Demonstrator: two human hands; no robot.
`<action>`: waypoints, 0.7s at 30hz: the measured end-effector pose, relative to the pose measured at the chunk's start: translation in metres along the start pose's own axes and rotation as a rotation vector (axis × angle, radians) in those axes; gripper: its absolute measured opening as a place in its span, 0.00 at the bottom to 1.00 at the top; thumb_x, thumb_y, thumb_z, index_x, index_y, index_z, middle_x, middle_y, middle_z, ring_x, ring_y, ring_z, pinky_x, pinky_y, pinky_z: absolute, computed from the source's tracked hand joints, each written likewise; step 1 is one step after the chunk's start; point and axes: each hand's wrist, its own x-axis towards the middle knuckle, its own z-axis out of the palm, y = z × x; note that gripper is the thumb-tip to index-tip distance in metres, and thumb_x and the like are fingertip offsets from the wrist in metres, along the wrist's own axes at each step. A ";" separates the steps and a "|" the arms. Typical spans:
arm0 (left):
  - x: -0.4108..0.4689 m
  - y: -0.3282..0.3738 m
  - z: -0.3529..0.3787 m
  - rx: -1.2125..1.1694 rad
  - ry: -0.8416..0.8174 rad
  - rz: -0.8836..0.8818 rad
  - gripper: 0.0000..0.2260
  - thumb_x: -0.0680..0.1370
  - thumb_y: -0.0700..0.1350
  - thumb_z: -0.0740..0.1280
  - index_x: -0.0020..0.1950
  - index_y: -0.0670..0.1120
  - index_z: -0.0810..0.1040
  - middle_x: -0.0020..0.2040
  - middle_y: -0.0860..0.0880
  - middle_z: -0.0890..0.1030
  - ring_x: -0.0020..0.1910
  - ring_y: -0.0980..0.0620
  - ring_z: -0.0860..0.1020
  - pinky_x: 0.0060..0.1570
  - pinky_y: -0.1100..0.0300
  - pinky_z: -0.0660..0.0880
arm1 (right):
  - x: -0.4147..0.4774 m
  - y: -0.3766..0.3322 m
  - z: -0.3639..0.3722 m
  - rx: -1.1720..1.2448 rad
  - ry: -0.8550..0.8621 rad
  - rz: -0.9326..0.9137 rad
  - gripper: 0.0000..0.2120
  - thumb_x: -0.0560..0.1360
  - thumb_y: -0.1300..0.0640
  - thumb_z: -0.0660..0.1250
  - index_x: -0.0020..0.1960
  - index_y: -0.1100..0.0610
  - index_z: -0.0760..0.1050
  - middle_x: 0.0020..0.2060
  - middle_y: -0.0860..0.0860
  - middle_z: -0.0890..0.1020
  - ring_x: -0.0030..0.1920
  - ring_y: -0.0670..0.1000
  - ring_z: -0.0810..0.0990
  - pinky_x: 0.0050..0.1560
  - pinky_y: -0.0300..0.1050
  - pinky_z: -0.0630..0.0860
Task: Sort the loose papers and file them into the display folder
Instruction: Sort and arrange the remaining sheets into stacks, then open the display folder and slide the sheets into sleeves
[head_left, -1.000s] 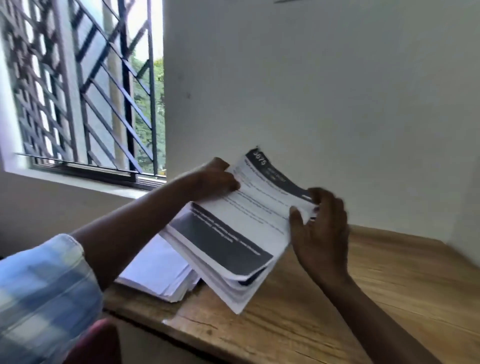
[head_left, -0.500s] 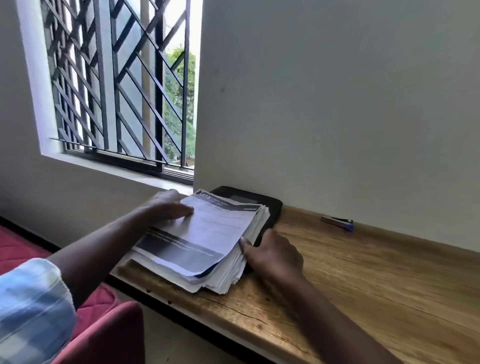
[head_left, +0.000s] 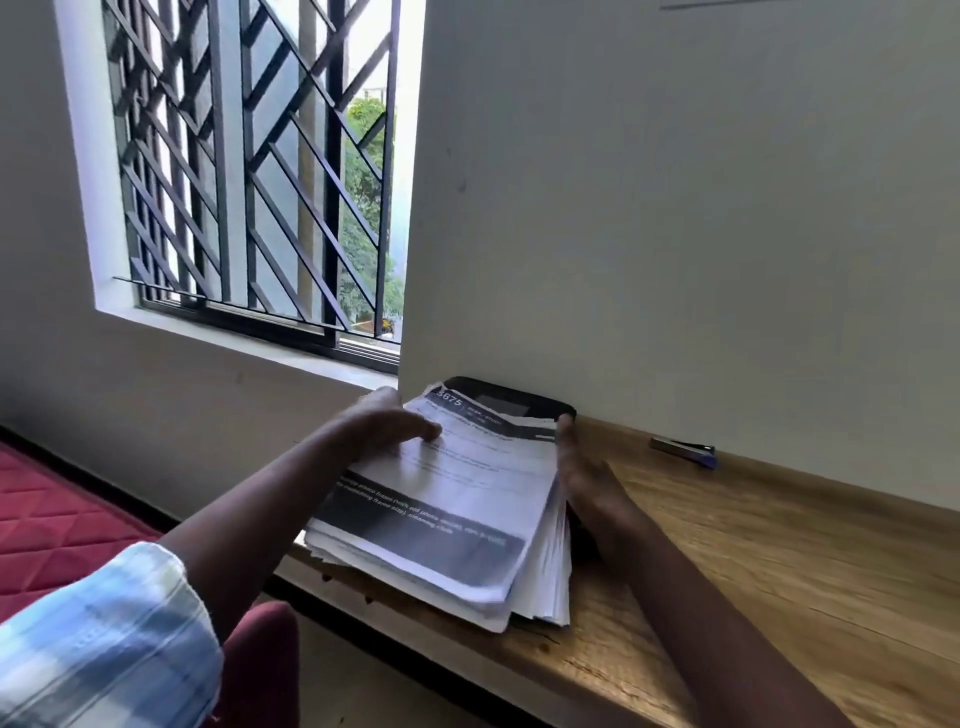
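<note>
1. A blue-and-white checked sleeve (head_left: 104, 639) covers the left upper arm at the lower left of the view. Just beyond it is the rounded top of a maroon padded chair (head_left: 260, 654).
2. A red quilted mattress (head_left: 52, 499) lies low on the left, against the wall under the window.
3. A light wooden desk with visible grain (head_left: 779, 571) runs from the middle to the right. Both bare forearms reach across its near edge.
4. A thick stack of white printed papers (head_left: 447, 519) lies at the desk's left end. Its top sheet has a dark band across the near part and a dark header with "3675" at the far end. The sheet edges on the right side are fanned and uneven.
5. The left hand (head_left: 384, 421) rests on the far-left part of the stack, fingers relaxed and thumb laid flat on the top sheet.
6. The right hand (head_left: 576, 467) is flat and edge-on, its straight fingers pressed against the stack's right side.
7. A black display folder with rounded corners (head_left: 498, 392) lies under the stack. Its far end shows against the wall.
8. A small silver-and-blue object (head_left: 685, 449), too small to identify, lies on the desk by the white wall (head_left: 675, 208), well apart from the papers.
9. A window with a dark metal grille (head_left: 249, 182) is on the far left, with green trees behind it.
</note>
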 end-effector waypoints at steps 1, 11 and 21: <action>0.001 0.001 0.003 -0.070 -0.028 -0.003 0.20 0.73 0.58 0.78 0.49 0.44 0.77 0.43 0.46 0.79 0.36 0.51 0.73 0.32 0.61 0.66 | 0.003 0.002 -0.005 0.125 -0.027 0.016 0.52 0.65 0.14 0.49 0.68 0.52 0.78 0.65 0.50 0.81 0.62 0.54 0.81 0.64 0.48 0.75; -0.020 0.082 0.081 -0.593 -0.425 0.142 0.17 0.74 0.33 0.72 0.63 0.37 0.78 0.54 0.37 0.86 0.51 0.37 0.86 0.52 0.42 0.83 | 0.019 0.065 -0.116 0.386 0.042 0.119 0.13 0.74 0.67 0.74 0.58 0.65 0.82 0.50 0.61 0.87 0.47 0.61 0.87 0.50 0.55 0.84; -0.032 0.191 0.237 -0.452 -0.517 0.518 0.21 0.72 0.43 0.78 0.64 0.43 0.82 0.61 0.46 0.85 0.60 0.47 0.84 0.65 0.47 0.78 | 0.009 0.125 -0.283 -0.435 0.477 0.134 0.25 0.72 0.42 0.76 0.56 0.62 0.77 0.53 0.60 0.83 0.52 0.60 0.82 0.46 0.48 0.74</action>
